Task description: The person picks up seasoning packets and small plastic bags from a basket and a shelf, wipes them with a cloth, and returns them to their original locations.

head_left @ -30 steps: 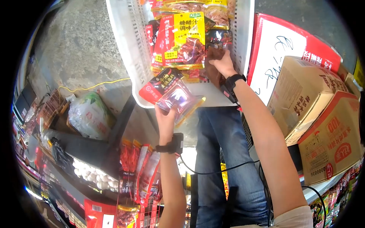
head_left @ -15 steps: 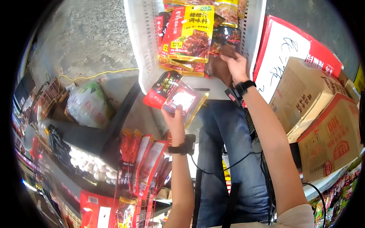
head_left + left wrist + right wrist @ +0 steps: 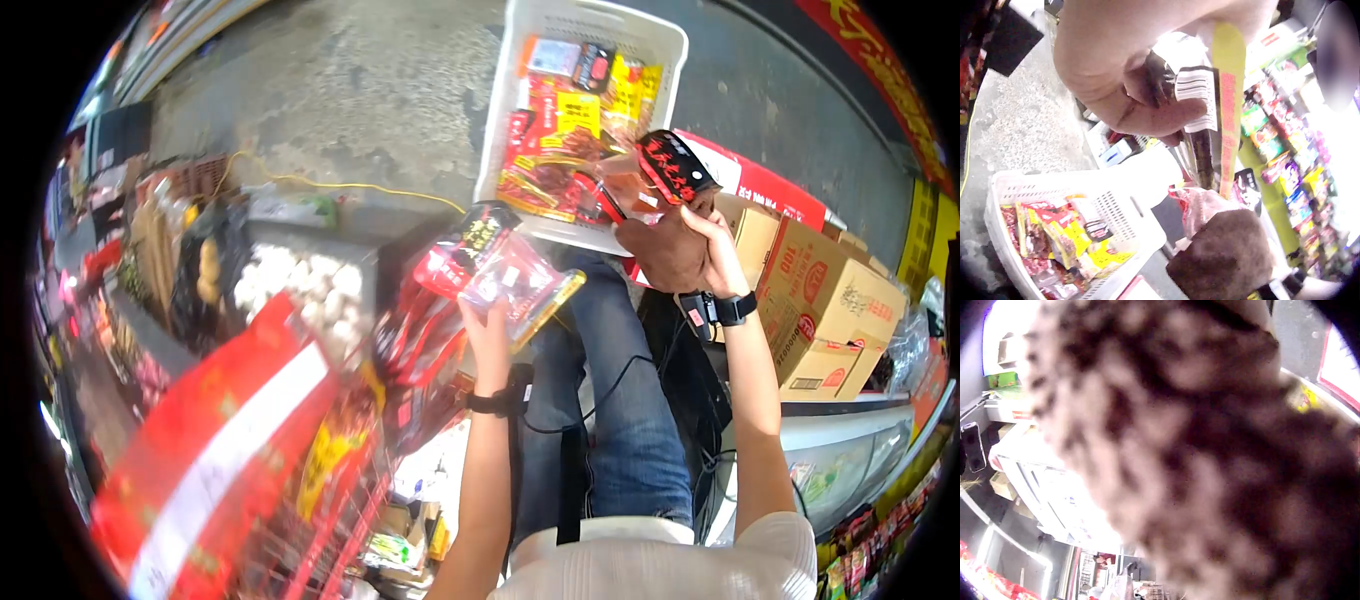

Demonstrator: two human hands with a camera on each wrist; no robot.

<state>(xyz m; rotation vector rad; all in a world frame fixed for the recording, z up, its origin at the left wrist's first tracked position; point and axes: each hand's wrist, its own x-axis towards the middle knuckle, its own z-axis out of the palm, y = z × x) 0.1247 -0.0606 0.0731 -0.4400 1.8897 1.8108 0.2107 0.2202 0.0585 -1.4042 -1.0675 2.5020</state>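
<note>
In the head view, my left hand (image 3: 487, 335) pinches a clear plastic food packet (image 3: 513, 277) with a red and black header by its lower edge. The left wrist view shows the back of this packet, with a barcode label (image 3: 1196, 94) and a yellow edge strip (image 3: 1230, 112) beside the thumb. My right hand (image 3: 718, 250) grips a bunched brown cloth (image 3: 665, 250) together with a second packet (image 3: 678, 165), black-topped with red lettering. That packet is up near the basket's front right corner. Blurred brown cloth (image 3: 1166, 444) fills most of the right wrist view.
A white plastic basket (image 3: 492, 150) of red and yellow seasoning packets (image 3: 560, 125) stands ahead. Cardboard boxes (image 3: 835, 305) are stacked at right. To the left are garlic bulbs (image 3: 300, 285) and a large red bag (image 3: 215, 450). A black cable (image 3: 630, 375) hangs across the legs.
The right hand has come up out of the basket with the cloth and a black-topped packet. The left hand keeps its packet. The head view has swung, showing the basket farther off.
</note>
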